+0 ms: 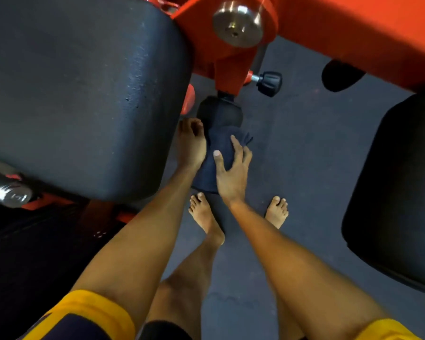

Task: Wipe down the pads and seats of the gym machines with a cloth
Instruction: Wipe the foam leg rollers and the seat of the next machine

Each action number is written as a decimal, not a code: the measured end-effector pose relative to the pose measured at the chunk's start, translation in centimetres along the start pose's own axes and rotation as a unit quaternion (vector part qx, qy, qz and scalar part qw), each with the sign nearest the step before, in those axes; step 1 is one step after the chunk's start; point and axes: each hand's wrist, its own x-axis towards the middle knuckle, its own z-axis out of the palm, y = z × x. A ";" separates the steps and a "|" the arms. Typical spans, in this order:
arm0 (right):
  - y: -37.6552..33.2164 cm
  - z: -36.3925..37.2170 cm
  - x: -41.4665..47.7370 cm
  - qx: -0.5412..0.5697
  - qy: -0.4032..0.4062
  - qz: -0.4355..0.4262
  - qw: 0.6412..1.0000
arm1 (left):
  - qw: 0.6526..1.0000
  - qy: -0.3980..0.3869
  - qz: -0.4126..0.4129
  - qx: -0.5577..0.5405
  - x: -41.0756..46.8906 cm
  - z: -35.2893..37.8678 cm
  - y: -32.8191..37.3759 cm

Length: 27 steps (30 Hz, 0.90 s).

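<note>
Down low, dark cloth (207,168) wrapped over the small black roller pad (219,112) beneath the orange frame (231,69). Gripped from above by the right hand (231,175), fingers (236,146) spread over the fabric. Left hand (191,146) against the cloth's left edge, fingers curled close together. Large black pad (84,94) at left, black seat (398,192) at right, bare feet on grey floor (304,168).

Low in the middle, your right hand (231,173) lies over the cloth (214,163), your left hand (190,146) against its left side. The cloth seems to wrap the roller pad (219,114) hanging under the frame (231,65) (the contact is hidden). A large pad (79,94) fills your left, a seat (398,192) your right. Your feet (204,217) stand on the floor (304,168) below your hands.
</note>
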 end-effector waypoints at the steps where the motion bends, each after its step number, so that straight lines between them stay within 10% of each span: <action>1: 0.2 0.6 0.3 -0.003 0.002 -0.004 1.000 | 1.000 0.000 -0.001 -0.003 0.7 0.1 -0.2; 8: -2.8 2.3 7.3 0.015 0.110 0.019 0.994 | 0.992 -0.080 -0.069 -0.072 2.1 1.1 -0.1; 18: 1.9 2.3 -3.4 -0.026 -0.006 -0.034 0.999 | 0.987 -0.076 -0.106 -0.095 2.3 0.8 -0.5; 27: -2.1 2.0 6.3 -0.029 0.079 -0.041 0.996 | 0.991 -0.070 -0.107 -0.037 0.3 1.4 1.4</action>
